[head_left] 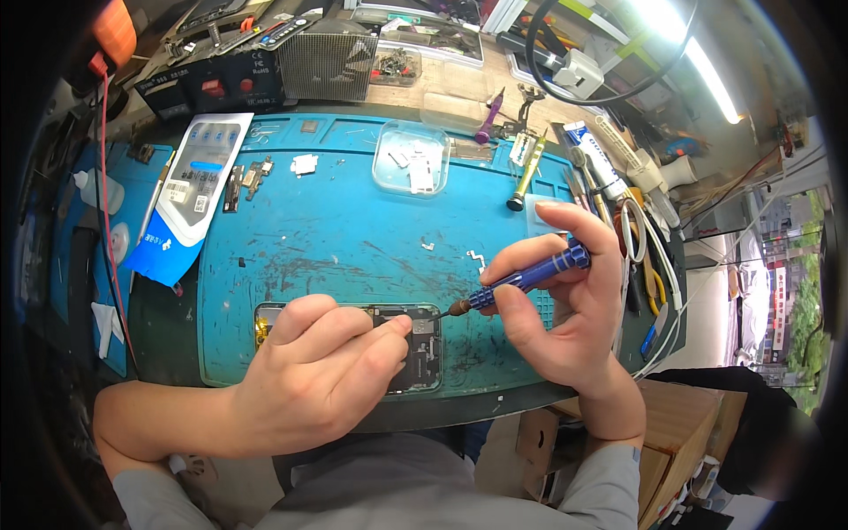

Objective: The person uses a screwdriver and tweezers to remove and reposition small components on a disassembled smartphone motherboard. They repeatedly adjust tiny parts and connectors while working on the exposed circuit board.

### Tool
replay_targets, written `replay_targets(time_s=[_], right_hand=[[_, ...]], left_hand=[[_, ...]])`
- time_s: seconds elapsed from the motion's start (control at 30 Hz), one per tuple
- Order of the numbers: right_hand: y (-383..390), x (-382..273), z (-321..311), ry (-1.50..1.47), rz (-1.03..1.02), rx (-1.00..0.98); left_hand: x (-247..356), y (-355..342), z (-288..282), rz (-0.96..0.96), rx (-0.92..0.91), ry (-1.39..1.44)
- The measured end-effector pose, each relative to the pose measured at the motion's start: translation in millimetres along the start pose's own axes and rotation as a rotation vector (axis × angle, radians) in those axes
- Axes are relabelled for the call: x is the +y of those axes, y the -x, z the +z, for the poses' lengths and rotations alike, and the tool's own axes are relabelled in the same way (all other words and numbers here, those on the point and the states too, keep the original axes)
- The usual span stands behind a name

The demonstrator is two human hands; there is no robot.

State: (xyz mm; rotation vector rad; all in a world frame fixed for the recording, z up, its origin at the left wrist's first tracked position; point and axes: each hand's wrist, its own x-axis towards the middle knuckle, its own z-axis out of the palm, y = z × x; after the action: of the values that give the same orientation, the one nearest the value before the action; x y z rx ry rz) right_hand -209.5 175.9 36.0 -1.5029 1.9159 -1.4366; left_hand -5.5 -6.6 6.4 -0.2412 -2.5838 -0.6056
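An opened phone [427, 358] lies on the blue mat near its front edge, its dark inner parts facing up. My left hand [318, 371] is closed over the middle of it, thumb and forefinger pinched near its upper edge. Whatever those fingertips hold, if anything, is too small to make out. In my right hand [574, 309] is a blue screwdriver [534, 273], gripped between thumb and fingers. It slants down to the left, with its brownish nose and thin shaft reaching the phone's upper right part, close to my left fingertips. Contact at the tip cannot be told.
Beyond the phone, a clear plastic box [411, 159] with white pieces stands on the mat [327, 238]. A blue-and-white package [196, 194] lies left. Green [528, 172] and purple [489, 117] screwdrivers lie at the back. Pliers [655, 287] and cables crowd the right. A black device [212, 84] stands back left.
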Motion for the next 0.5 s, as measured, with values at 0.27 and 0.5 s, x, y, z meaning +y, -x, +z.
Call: replay_targets(time_s=[0.27,0.5], right_hand=[[0.2,10.9,5.8,-0.035,-0.068,0.021],[-2.0,10.2,7.4,-0.078,-0.108,0.049]], left_hand=[[1.1,-3.8,2.2,-0.003,0.026,-0.028],[-1.6,-5.1,1.3,-0.007,0.025,-0.02]])
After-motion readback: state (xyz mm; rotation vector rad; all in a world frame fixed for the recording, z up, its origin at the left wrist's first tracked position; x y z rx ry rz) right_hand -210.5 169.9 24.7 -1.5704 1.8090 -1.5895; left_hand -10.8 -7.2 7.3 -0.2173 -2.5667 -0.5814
